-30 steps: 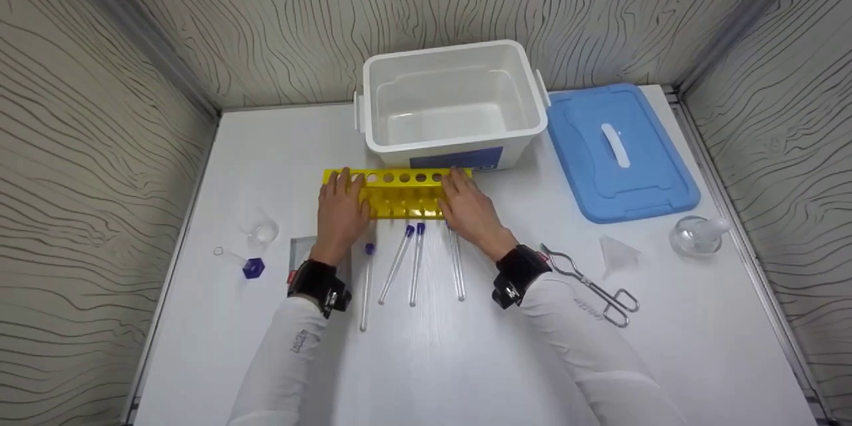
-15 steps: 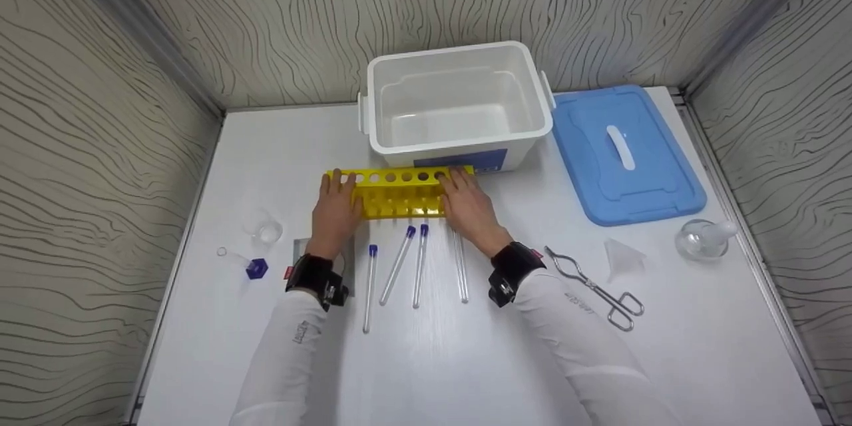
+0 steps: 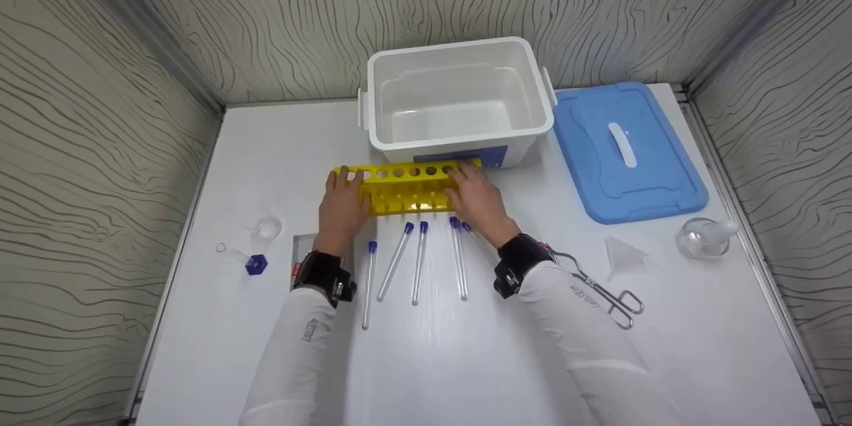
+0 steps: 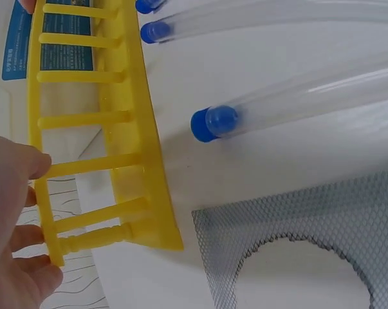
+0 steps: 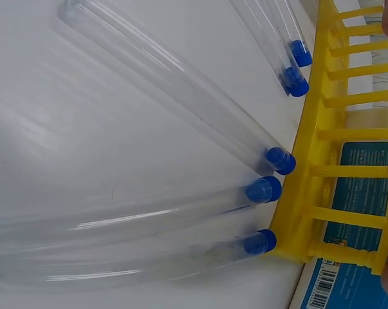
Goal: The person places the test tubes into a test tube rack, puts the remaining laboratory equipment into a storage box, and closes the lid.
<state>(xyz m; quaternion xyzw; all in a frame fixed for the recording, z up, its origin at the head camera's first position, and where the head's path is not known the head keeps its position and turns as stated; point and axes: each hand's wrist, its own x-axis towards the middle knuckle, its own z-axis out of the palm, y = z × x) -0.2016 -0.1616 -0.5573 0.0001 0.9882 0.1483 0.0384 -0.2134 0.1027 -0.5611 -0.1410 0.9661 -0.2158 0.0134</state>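
A yellow test tube rack (image 3: 413, 203) stands in front of the white bin. My left hand (image 3: 341, 213) grips its left end, fingers over the top and thumb on the near side; the left wrist view shows this hand (image 4: 13, 225) on the top rail. My right hand (image 3: 480, 206) holds the right end the same way, only its fingertips showing in the right wrist view. Several clear test tubes (image 3: 368, 289) with blue caps lie on the table just before the rack (image 5: 309, 129). One tube is partly hidden under my right wrist.
Behind the rack sits the white bin (image 3: 459, 145), its blue lid (image 3: 592, 180) to the right. Tongs (image 3: 592, 285), a funnel (image 3: 624, 257) and a glass bottle (image 3: 702, 241) lie rightward. Wire gauze (image 4: 213, 232), a small flask (image 3: 267, 229) and a blue-based cylinder (image 3: 256, 264) are leftward.
Both hands have shifted the rack slightly to the right along the bin's front. Blue caps by my right hand, hidden before, now show.
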